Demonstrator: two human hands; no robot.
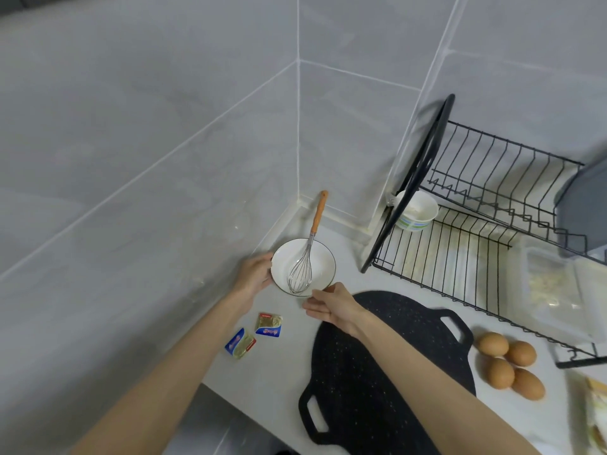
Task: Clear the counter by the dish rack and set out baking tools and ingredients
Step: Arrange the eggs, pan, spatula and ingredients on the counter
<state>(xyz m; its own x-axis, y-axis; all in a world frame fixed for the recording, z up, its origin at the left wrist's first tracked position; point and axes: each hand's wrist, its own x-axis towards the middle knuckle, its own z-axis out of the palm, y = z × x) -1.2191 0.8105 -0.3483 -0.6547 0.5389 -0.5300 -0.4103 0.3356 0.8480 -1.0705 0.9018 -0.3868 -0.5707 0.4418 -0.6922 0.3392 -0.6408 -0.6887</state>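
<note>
A white bowl (pixel 320 257) with a dark rim sits on the counter near the tiled corner. A wire whisk (pixel 303 261) with a wooden handle leans inside it. My left hand (pixel 254 274) grips the bowl's left rim, fingers curled over the edge. My right hand (pixel 331 307) touches the bowl's near right side with straight fingers. Two small butter packets (pixel 254 334) lie on the counter below my left hand. A black speckled griddle pan (pixel 387 369) lies flat under my right forearm. Several brown eggs (pixel 510 364) rest to its right.
A black wire dish rack (pixel 476 231) stands at the right, holding a striped cup (pixel 417 211), a grey board (pixel 584 208) and a clear lidded container (pixel 555 287). A bag (pixel 597 415) pokes in at the right edge. Tiled walls close the corner; the counter edge (pixel 249 408) drops off at lower left.
</note>
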